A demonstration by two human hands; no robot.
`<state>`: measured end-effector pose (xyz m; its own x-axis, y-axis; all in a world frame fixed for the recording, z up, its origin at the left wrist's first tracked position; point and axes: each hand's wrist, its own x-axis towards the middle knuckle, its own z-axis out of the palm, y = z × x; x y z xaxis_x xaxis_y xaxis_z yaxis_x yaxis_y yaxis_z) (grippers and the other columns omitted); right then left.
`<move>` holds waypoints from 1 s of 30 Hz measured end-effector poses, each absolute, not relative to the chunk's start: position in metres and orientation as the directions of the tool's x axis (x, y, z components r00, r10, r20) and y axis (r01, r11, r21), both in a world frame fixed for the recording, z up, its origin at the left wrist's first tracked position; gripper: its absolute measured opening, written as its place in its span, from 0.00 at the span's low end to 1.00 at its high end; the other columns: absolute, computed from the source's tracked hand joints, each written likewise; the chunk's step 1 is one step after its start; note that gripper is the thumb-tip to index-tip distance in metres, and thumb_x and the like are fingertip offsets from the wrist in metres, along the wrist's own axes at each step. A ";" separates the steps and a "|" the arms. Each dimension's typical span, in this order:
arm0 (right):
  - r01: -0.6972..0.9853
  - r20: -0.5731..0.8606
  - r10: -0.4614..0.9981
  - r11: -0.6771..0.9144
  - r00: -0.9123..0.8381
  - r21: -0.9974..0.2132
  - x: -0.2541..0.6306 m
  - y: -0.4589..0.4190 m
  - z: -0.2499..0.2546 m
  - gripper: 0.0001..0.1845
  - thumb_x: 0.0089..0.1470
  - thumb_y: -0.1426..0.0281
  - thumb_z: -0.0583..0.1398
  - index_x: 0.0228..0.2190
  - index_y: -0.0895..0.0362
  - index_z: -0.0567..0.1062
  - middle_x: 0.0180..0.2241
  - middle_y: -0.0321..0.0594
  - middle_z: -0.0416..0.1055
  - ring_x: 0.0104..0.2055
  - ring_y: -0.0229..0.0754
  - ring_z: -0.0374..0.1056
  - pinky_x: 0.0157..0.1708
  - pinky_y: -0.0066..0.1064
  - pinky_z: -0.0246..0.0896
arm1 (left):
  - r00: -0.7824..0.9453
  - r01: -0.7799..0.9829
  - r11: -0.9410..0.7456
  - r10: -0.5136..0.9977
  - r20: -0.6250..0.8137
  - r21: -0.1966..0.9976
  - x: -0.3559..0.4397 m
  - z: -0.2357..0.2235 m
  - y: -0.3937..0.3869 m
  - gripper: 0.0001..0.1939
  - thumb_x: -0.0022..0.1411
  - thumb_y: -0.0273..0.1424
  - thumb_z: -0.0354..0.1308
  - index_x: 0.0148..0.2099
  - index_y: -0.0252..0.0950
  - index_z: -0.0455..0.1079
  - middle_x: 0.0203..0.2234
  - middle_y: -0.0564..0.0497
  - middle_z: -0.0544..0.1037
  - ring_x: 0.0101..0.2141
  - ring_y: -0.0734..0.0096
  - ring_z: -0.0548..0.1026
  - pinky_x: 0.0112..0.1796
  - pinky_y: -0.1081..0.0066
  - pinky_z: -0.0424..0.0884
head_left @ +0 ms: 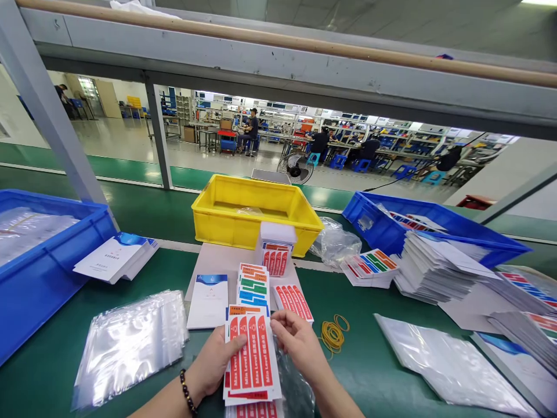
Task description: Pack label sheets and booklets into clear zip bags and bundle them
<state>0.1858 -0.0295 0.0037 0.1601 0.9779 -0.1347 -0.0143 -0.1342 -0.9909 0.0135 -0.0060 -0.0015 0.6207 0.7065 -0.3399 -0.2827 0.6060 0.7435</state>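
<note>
My left hand [213,359] holds a small stack of label sticker sheets [251,357], thumb on top. The top sheet has red strips reading Max Level and Min Level. My right hand [299,343] has its fingers curled closed at the upper right edge of these sheets. Just beyond lies an overlapping row of orange, green and blue sticker sheets [253,285]. A white booklet [208,302] with a blue top lies to the left of that row. Red sticker sheets [294,301] lie to its right, and a taller stack of red sheets [275,262] stands behind.
Clear plastic bags [133,342] lie at left, near booklets [115,255] and a blue bin [52,273]. A yellow bin [256,223] stands ahead. Rubber bands [333,335], more bags [444,363], paper stacks [435,270] and another blue bin [435,220] are at right.
</note>
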 end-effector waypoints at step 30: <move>-0.247 -0.202 0.969 -0.162 0.142 -0.955 0.213 -0.018 0.000 0.23 0.36 0.59 0.68 0.32 0.59 0.71 0.25 0.40 0.77 0.21 0.40 0.71 0.18 0.25 0.62 | 0.661 0.095 -0.100 0.750 0.012 0.990 0.004 -0.008 0.004 0.06 0.53 0.30 0.57 0.26 0.35 0.73 0.32 0.49 0.67 0.37 0.64 0.68 0.41 0.66 0.63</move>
